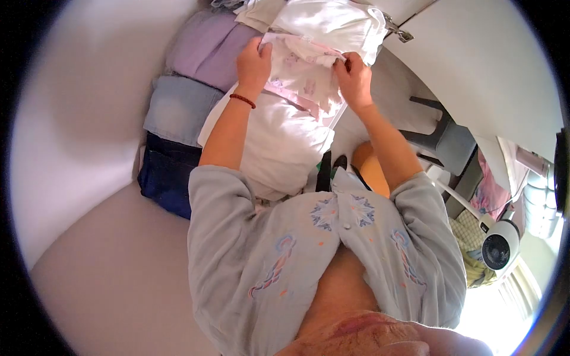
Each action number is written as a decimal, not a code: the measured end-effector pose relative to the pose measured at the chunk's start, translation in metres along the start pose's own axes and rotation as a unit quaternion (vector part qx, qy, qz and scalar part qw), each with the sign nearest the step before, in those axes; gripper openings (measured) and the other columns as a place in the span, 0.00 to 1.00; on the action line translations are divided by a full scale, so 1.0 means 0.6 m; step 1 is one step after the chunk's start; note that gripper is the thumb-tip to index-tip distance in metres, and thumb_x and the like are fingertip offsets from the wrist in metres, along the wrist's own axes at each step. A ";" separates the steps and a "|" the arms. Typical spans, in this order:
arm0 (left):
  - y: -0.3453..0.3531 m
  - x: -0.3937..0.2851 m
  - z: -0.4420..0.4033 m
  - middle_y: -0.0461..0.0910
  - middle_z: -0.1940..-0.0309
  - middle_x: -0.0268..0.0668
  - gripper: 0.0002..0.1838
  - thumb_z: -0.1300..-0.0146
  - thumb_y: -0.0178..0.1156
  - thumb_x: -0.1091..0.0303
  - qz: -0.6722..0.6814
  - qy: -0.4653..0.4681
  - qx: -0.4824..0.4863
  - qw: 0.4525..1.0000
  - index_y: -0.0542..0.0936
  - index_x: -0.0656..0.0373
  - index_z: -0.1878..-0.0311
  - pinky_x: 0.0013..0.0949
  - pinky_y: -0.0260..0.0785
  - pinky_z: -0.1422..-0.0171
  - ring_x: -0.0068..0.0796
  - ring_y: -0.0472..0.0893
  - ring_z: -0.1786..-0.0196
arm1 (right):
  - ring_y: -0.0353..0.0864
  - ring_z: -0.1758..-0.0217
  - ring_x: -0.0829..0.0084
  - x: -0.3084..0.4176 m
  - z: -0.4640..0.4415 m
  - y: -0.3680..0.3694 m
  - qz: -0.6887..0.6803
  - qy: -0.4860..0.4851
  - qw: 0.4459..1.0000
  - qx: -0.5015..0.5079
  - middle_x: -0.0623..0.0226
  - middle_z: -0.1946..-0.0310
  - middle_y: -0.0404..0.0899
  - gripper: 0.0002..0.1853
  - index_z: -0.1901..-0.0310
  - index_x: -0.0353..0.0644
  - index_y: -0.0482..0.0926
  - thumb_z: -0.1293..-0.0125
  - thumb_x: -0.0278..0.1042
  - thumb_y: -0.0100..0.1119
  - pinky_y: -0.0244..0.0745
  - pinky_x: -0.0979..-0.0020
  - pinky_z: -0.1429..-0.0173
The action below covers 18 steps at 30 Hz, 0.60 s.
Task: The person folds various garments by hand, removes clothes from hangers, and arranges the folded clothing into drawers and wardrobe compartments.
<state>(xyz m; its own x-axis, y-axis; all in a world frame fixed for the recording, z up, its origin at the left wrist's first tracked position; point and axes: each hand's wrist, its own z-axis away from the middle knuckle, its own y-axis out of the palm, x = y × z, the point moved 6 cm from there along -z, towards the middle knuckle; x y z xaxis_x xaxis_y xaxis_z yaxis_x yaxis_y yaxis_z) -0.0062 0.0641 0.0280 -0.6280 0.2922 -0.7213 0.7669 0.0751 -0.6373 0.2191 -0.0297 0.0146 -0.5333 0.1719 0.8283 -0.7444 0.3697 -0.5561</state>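
Your left hand [253, 68] is closed on the left edge of a white-and-pink patterned cloth garment [306, 74]; your right hand [356, 80] pinches its right edge. Step in hand, as judged: holding the garment spread between both hands (its lower edge hangs unevenly). It lies directly between them. Nearer you sits a bulky white fabric bundle [267, 142]; to the left, folded lavender cloth [208, 50] and folded light-blue denim [181, 107].
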 end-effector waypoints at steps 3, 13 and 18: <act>0.020 0.021 -0.006 0.78 0.70 0.54 0.18 0.42 0.58 0.56 -0.122 -0.028 0.102 0.987 0.75 0.66 0.64 0.46 0.67 0.60 0.55 0.77 0.63 | 0.76 0.80 0.70 -0.046 -0.007 -0.006 -0.155 0.168 0.973 0.020 0.60 0.78 0.76 0.10 0.62 0.30 0.74 0.38 0.30 0.51 0.72 0.70 0.73; 0.033 0.020 -0.002 0.76 0.60 0.53 0.18 0.40 0.54 0.56 -0.115 -0.001 0.071 0.991 0.72 0.64 0.58 0.48 0.66 0.52 0.53 0.74 0.53 | 0.68 0.44 0.58 0.062 0.122 0.023 0.167 -0.397 0.896 0.107 0.61 0.46 0.70 0.19 0.56 0.42 0.75 0.53 0.24 0.58 0.63 0.57 0.42; 0.040 0.013 -0.005 0.75 0.57 0.52 0.20 0.40 0.54 0.58 -0.148 0.012 0.066 0.987 0.71 0.63 0.52 0.48 0.66 0.50 0.53 0.73 0.52 | 0.58 0.35 0.57 0.049 0.098 0.045 0.235 -0.296 0.917 0.129 0.60 0.40 0.63 0.21 0.51 0.40 0.73 0.48 0.32 0.57 0.58 0.54 0.39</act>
<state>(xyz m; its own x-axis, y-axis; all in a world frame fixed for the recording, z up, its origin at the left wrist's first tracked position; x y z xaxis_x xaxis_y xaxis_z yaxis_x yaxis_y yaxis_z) 0.0079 0.0709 0.0079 -0.8172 0.2989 -0.4928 0.5257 0.0359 -0.8499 0.1598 -0.0686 0.0197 -0.8875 -0.2971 0.3521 -0.4056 0.1414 -0.9031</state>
